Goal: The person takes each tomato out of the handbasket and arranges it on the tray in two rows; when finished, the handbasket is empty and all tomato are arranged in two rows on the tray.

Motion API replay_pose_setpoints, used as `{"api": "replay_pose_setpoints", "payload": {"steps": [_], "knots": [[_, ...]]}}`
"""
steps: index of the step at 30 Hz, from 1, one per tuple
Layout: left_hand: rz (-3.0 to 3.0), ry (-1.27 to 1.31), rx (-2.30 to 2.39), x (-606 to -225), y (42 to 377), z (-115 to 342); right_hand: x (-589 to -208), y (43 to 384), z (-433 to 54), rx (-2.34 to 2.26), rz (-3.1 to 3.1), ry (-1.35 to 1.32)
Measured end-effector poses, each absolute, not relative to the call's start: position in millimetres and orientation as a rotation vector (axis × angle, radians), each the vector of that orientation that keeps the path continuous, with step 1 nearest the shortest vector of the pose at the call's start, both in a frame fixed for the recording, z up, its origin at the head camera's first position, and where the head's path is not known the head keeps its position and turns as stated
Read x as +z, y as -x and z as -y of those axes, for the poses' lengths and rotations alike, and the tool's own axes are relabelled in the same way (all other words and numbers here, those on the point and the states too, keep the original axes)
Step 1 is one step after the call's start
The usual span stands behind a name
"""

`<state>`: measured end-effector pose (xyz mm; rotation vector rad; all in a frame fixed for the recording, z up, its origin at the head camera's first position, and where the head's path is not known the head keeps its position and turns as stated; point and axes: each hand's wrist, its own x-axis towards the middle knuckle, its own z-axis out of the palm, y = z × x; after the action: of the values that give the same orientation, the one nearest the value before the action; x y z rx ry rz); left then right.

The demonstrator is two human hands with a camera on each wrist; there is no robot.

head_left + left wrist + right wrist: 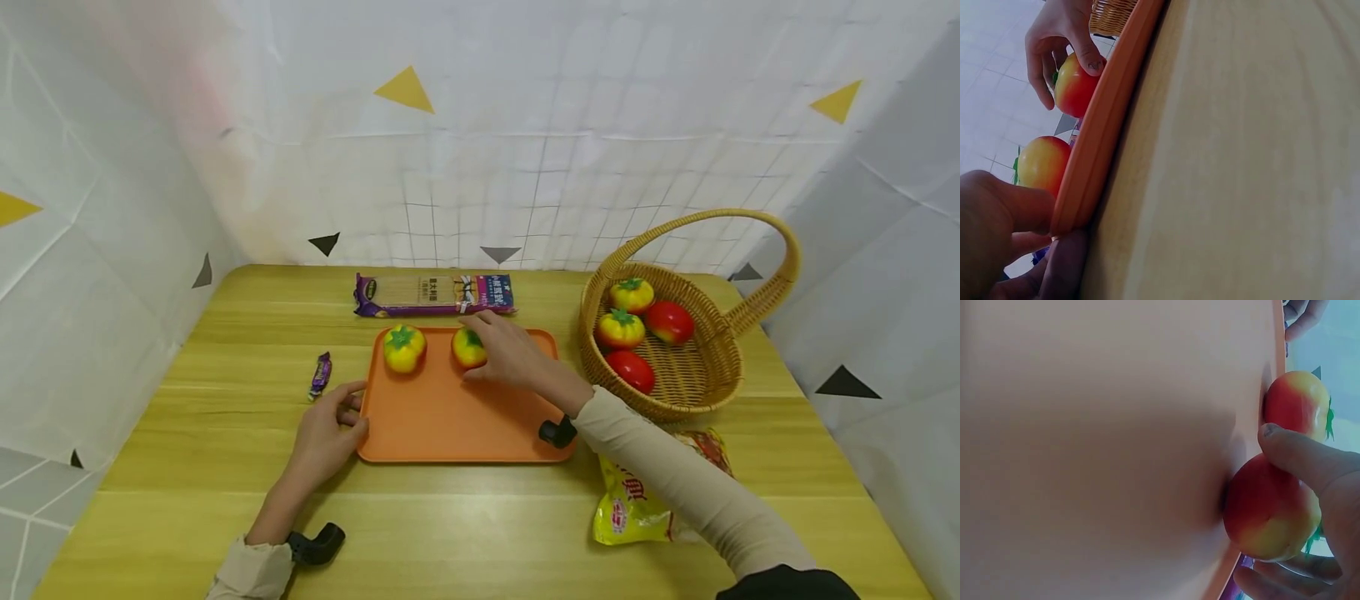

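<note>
My left hand [327, 430] grips the left edge of an orange tray [450, 425]; in the left wrist view its fingers lie on both sides of the rim. At the tray's far side, my right hand [510, 353] holds a yellow-and-red toy tomato [1272, 512] with a green leafy top, thumb on one side and fingers on the other. This tomato sits right at the tray surface, partly hidden by the hand in the head view. A second toy tomato [405, 349] of the same kind rests in the tray's far left corner.
A wicker basket [731, 379] with a tall handle stands at the right, holding several yellow and red fruits. Behind the tray lies a pasta packet [435, 295]. A purple-wrapped candy [320, 375] lies on the left; a yellow bag [633, 508] is partly under the right sleeve.
</note>
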<state>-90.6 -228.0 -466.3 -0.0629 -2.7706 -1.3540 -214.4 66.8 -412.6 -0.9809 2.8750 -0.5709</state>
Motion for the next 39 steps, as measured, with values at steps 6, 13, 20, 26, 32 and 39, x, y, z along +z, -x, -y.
{"api": "replay_pose_setpoints", "payload": {"steps": [6, 13, 20, 26, 32, 39], "knots": [[2.778, 0.059, -1.348, -468, 91, 228, -410, 212, -73, -0.602, -2.878, 0.986], [2.787, 0.061, -1.346, -465, 90, 227, -400, 204, -86, -0.577, -2.905, 1.014], [2.788, 0.044, -1.378, -465, 89, 226, -392, 193, -100, -0.539, -2.927, 1.097], [2.776, 0.066, -1.37, -464, 92, 229, -382, 179, -114, -0.576, -2.927, 1.085], [2.781, 0.07, -1.356, -461, 93, 230, -374, 171, -128, -0.552, -2.969, 1.06], [2.781, 0.049, -1.373, -462, 91, 228, -366, 163, -146, -0.6, -3.025, 1.049]]}}
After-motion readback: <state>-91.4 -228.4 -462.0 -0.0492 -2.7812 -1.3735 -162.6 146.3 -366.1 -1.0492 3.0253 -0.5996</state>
